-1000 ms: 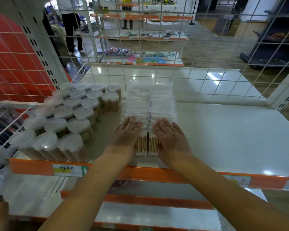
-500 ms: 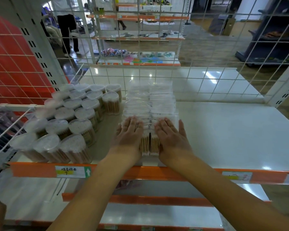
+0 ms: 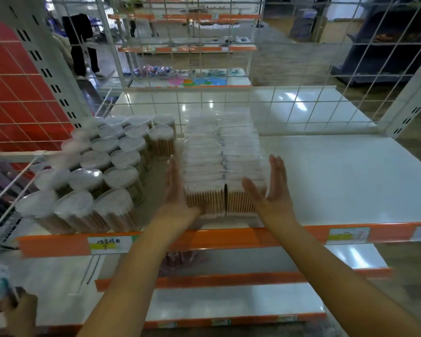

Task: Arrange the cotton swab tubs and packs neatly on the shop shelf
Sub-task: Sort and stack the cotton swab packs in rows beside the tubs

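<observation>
Your left hand (image 3: 174,190) and right hand (image 3: 272,190), fingers straight, flank the packs (image 3: 223,161) to square them; the tubs (image 3: 102,171) stand at nine o'clock.

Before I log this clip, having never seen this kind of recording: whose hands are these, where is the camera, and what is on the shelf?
The camera sits on a person's head, looking down at their own bare hands. The left hand and right hand stand flat, fingers straight, against either side of two rows of clear cotton swab packs, as if squaring them up. Nothing is gripped. Left of the packs stand round cotton swab tubs in rows. Both sit on a white shop shelf with an orange front edge. Another person's hand shows at the bottom left.
</observation>
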{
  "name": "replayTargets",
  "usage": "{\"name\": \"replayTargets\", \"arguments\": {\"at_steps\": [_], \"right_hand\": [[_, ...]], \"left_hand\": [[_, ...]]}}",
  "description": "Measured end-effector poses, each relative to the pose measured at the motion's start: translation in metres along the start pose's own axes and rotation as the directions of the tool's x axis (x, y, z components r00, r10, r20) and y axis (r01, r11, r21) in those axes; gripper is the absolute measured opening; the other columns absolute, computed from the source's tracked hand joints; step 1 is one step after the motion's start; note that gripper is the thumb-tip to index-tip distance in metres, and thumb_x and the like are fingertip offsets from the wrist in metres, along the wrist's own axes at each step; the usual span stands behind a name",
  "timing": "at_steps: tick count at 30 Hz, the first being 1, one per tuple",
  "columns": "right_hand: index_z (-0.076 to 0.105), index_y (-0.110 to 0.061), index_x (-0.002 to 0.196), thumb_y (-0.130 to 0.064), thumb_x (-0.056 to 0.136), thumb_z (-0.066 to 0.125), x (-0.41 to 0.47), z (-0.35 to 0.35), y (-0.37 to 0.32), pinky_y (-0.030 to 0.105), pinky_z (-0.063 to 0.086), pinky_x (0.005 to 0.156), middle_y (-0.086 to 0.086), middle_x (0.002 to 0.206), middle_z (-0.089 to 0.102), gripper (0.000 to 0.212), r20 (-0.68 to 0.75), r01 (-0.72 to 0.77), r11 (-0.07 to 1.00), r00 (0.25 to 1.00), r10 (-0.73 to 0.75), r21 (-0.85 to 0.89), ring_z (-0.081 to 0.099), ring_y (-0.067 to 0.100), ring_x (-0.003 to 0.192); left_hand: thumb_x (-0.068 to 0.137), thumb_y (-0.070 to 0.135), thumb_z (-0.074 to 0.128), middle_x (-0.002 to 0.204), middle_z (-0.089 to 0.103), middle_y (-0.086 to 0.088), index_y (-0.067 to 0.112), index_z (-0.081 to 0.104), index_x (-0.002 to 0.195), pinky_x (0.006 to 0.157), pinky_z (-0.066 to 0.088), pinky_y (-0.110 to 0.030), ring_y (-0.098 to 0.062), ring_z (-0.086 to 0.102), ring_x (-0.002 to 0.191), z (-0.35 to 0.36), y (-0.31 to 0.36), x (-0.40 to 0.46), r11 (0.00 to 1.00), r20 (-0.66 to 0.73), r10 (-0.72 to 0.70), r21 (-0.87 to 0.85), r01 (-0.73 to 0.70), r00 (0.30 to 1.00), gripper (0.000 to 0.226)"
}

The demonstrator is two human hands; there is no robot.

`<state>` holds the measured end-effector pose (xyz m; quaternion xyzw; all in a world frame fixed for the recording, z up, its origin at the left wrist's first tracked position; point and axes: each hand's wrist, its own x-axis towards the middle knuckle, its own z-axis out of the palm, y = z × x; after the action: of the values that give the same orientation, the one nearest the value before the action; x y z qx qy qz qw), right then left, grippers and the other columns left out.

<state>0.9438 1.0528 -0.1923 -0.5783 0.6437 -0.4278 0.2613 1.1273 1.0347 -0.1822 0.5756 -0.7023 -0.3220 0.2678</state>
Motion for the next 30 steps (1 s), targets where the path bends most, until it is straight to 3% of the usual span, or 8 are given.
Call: {"name": "replayTargets", "arguments": {"at_steps": [4, 14, 19, 22, 23, 24, 27, 30], "right_hand": [[0.017, -0.020, 0.147, -0.054, 0.084, 0.056, 0.006, 0.004, 0.000, 0.028, 0.040, 0.095, 0.001, 0.138, 0.047, 0.082, 0.049, -0.084, 0.995, 0.995, 0.082, 0.051, 0.050, 0.019, 0.121], [0.029, -0.021, 0.143, -0.041, 0.089, 0.054, 0.007, 0.002, 0.000, 0.018, 0.039, 0.082, -0.006, 0.126, 0.056, 0.062, 0.031, -0.075, 0.997, 0.997, 0.074, 0.035, 0.055, 0.010, 0.109], [0.020, -0.022, 0.146, -0.061, 0.086, 0.045, 0.019, -0.008, -0.003, 0.031, 0.032, 0.103, -0.002, 0.143, 0.039, 0.076, 0.053, -0.188, 0.968, 0.982, 0.182, 0.166, 0.040, 0.019, 0.129], [0.016, -0.014, 0.147, -0.051, 0.092, 0.042, 0.037, -0.014, -0.007, 0.039, 0.028, 0.107, 0.007, 0.149, 0.031, 0.070, 0.062, -0.273, 0.941, 0.962, 0.266, 0.199, 0.031, 0.025, 0.135], [0.021, -0.012, 0.146, -0.046, 0.093, 0.045, 0.043, -0.016, -0.008, 0.040, 0.032, 0.105, 0.010, 0.145, 0.036, 0.067, 0.077, -0.296, 0.938, 0.955, 0.287, 0.179, 0.035, 0.028, 0.132], [0.030, -0.009, 0.140, -0.039, 0.092, 0.049, 0.049, -0.016, -0.010, 0.041, 0.040, 0.099, 0.013, 0.136, 0.044, 0.060, 0.090, -0.303, 0.941, 0.952, 0.292, 0.152, 0.043, 0.030, 0.125], [0.052, -0.006, 0.114, -0.021, 0.086, 0.053, 0.063, -0.015, -0.015, 0.033, 0.052, 0.068, 0.011, 0.104, 0.060, 0.032, 0.125, -0.277, 0.959, 0.955, 0.268, 0.060, 0.059, 0.025, 0.092], [0.056, -0.005, 0.110, -0.019, 0.084, 0.054, 0.068, -0.013, -0.016, 0.038, 0.055, 0.076, 0.011, 0.100, 0.062, 0.029, 0.140, -0.275, 0.961, 0.953, 0.269, 0.026, 0.061, 0.025, 0.089]], "left_hand": [[0.080, 0.021, 0.072, 0.154, 0.017, 0.001, 0.029, -0.016, 0.145, 0.110, 0.024, -0.032, -0.022, 0.025, 0.139, 0.007, -0.002, 0.002, 0.997, 0.061, -0.066, -0.042, 0.069, 0.996, 0.109], [0.080, 0.017, 0.072, 0.155, 0.010, 0.006, 0.028, -0.018, 0.145, 0.110, 0.020, -0.028, -0.016, 0.020, 0.140, 0.008, -0.003, 0.005, 0.996, 0.060, -0.065, -0.064, 0.068, 0.996, 0.111], [0.069, 0.026, 0.077, 0.132, 0.033, 0.030, 0.028, 0.008, 0.149, 0.107, 0.027, -0.023, -0.005, 0.034, 0.129, -0.008, -0.006, 0.012, 0.851, 0.050, -0.073, -0.518, 0.089, 0.996, 0.105], [0.078, 0.031, 0.072, 0.123, 0.059, 0.007, 0.011, 0.040, 0.127, 0.098, 0.044, -0.040, -0.015, 0.055, 0.117, -0.016, -0.002, 0.026, 0.735, 0.075, -0.084, -0.669, 0.112, 0.994, 0.061], [0.084, 0.026, 0.066, 0.112, 0.064, 0.005, 0.023, 0.020, 0.133, 0.090, 0.048, -0.037, -0.015, 0.061, 0.108, -0.018, 0.005, 0.028, 0.711, 0.065, -0.113, -0.692, 0.126, 0.991, 0.067], [0.088, 0.021, 0.061, 0.107, 0.066, 0.002, 0.031, 0.050, 0.117, 0.086, 0.051, -0.036, -0.018, 0.064, 0.102, -0.019, 0.009, 0.031, 0.702, 0.060, -0.126, -0.700, 0.132, 0.990, 0.033], [0.089, 0.020, 0.057, 0.110, 0.065, -0.012, 0.014, 0.057, 0.112, 0.090, 0.051, -0.047, -0.027, 0.065, 0.101, -0.022, 0.021, 0.038, 0.758, 0.099, -0.135, -0.631, 0.166, 0.986, 0.024], [0.090, 0.015, 0.054, 0.104, 0.065, -0.020, 0.010, 0.063, 0.099, 0.089, 0.051, -0.051, -0.034, 0.064, 0.098, -0.020, 0.025, 0.040, 0.830, 0.100, -0.161, -0.524, 0.189, 0.982, 0.014]]}}
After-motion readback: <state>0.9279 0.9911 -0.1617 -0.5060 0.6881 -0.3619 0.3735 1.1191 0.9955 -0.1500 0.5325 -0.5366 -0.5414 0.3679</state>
